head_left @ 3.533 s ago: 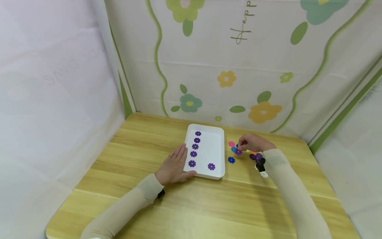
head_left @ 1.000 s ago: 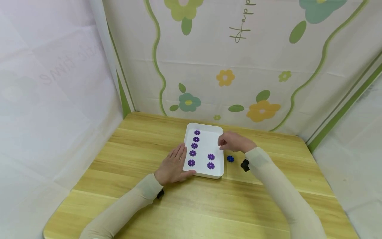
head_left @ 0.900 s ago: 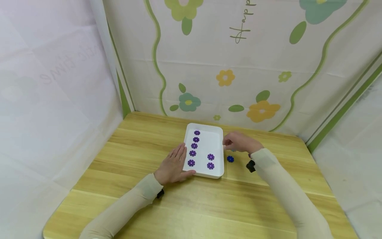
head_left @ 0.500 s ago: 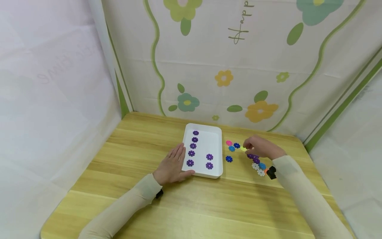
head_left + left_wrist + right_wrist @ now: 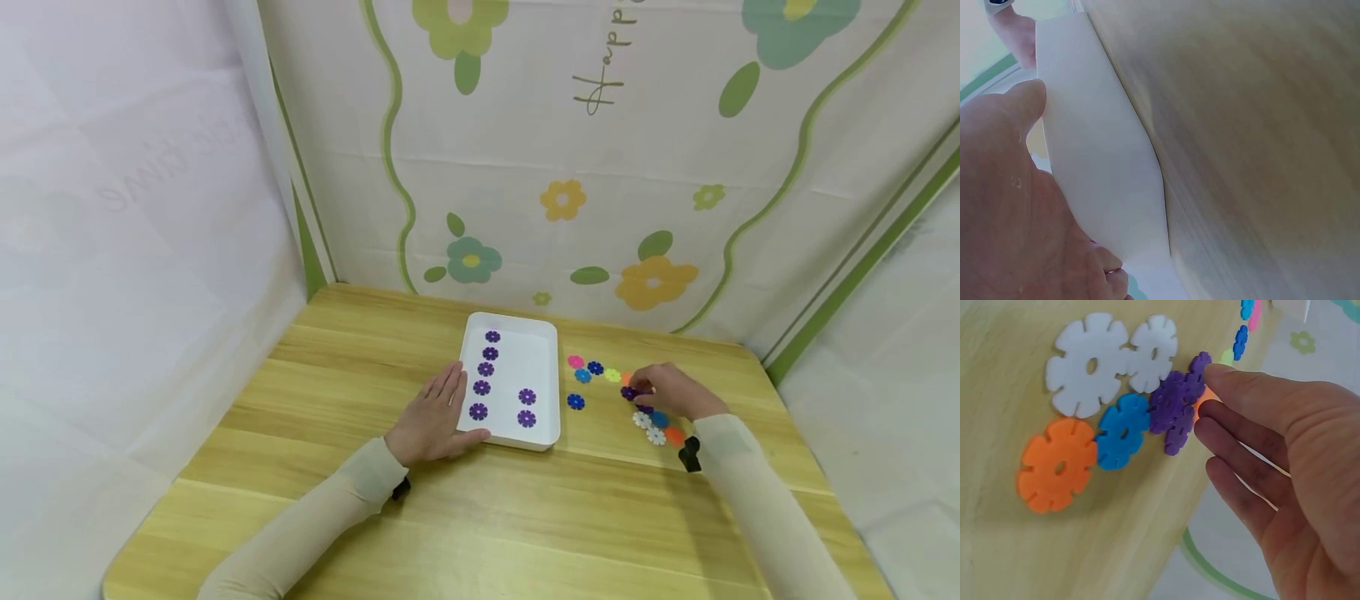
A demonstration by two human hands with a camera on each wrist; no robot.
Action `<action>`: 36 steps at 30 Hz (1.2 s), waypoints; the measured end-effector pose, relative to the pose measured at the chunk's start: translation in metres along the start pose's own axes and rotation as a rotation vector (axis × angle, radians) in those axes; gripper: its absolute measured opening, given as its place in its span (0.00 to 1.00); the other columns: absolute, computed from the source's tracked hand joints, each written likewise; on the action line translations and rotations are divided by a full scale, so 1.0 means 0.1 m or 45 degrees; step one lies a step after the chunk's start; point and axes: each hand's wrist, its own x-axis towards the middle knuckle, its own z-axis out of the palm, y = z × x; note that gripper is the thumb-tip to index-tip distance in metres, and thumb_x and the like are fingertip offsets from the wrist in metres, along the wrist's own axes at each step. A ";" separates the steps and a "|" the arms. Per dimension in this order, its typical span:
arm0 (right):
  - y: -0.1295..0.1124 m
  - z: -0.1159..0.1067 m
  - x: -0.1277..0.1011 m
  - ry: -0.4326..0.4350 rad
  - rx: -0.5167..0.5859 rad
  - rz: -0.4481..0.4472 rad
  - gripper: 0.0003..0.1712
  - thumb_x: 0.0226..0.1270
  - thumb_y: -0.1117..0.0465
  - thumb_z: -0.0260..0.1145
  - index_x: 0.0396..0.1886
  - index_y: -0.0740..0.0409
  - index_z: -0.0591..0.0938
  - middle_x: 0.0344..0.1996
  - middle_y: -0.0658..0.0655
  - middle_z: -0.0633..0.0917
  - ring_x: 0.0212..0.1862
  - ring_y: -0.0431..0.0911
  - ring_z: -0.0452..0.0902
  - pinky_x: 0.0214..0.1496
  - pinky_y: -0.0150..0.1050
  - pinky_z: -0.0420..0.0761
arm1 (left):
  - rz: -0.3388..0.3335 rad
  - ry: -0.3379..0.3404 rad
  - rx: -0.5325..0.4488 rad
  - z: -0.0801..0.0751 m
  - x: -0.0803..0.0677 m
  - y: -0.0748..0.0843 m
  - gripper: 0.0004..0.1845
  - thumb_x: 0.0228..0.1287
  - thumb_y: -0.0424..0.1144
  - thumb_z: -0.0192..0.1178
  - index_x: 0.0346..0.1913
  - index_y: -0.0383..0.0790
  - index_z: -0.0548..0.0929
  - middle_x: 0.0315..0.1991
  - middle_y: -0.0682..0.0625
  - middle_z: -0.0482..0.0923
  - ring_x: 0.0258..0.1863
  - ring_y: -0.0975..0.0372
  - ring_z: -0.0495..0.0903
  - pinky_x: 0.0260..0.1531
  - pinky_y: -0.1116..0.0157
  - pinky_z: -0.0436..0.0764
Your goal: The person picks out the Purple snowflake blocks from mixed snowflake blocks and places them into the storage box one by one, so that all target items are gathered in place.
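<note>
My left hand [image 5: 429, 418] rests along the left side of a white tray [image 5: 542, 442], its fingers straight and its thumb at the near edge. In the left wrist view the palm lies against the tray's side wall [image 5: 1100, 144]. Inside the tray, purple flower-shaped discs stand in a column on the left, with two more near the front right. My right hand [image 5: 673, 392] reaches down over loose purple discs [image 5: 1167, 403] right of the tray. In the right wrist view the thumb tip and fingertips are apart, right at the edge of these discs.
Around the purple discs lie white discs [image 5: 1087, 364], a blue disc [image 5: 1123, 432] and an orange disc [image 5: 1057, 465]. Nearer the tray are a pink disc [image 5: 575, 362], a yellow disc [image 5: 612, 375] and several blue ones. A printed cloth [image 5: 487, 150] stands behind the wooden table [image 5: 480, 525].
A second purple disc has come to lie in the tray's front right. My right hand has moved from over the tray back right to the loose discs. The left hand stays put.
</note>
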 end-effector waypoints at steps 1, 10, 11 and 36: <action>0.02 0.02 0.01 0.008 -0.002 -0.002 0.10 0.71 0.69 0.71 0.49 0.65 0.88 0.43 0.60 0.91 0.44 0.50 0.88 0.48 0.49 0.90 | 0.000 -0.003 0.002 0.00 0.00 0.00 0.58 0.75 0.73 0.47 0.82 0.24 0.51 0.85 0.31 0.44 0.86 0.42 0.47 0.84 0.46 0.55; 0.10 0.09 0.10 0.035 -0.040 -0.041 0.05 0.69 0.68 0.73 0.43 0.61 0.88 0.38 0.55 0.91 0.40 0.45 0.87 0.44 0.45 0.90 | 0.003 0.012 0.011 0.04 0.01 -0.01 0.58 0.75 0.74 0.47 0.82 0.24 0.51 0.86 0.31 0.44 0.86 0.42 0.47 0.84 0.46 0.56; 0.10 0.09 0.10 0.037 -0.042 -0.043 0.05 0.69 0.67 0.73 0.43 0.61 0.88 0.38 0.54 0.91 0.40 0.45 0.87 0.44 0.45 0.90 | 0.008 0.021 0.005 0.05 0.02 -0.01 0.58 0.75 0.73 0.48 0.82 0.23 0.52 0.85 0.30 0.44 0.86 0.42 0.48 0.84 0.46 0.56; 0.04 -0.11 0.33 -0.079 0.139 -0.001 0.08 0.76 0.65 0.68 0.37 0.55 0.92 0.36 0.53 0.92 0.36 0.48 0.86 0.39 0.35 0.86 | -0.002 0.004 -0.011 0.02 0.02 -0.01 0.58 0.75 0.74 0.46 0.83 0.24 0.50 0.86 0.31 0.43 0.87 0.43 0.46 0.84 0.46 0.55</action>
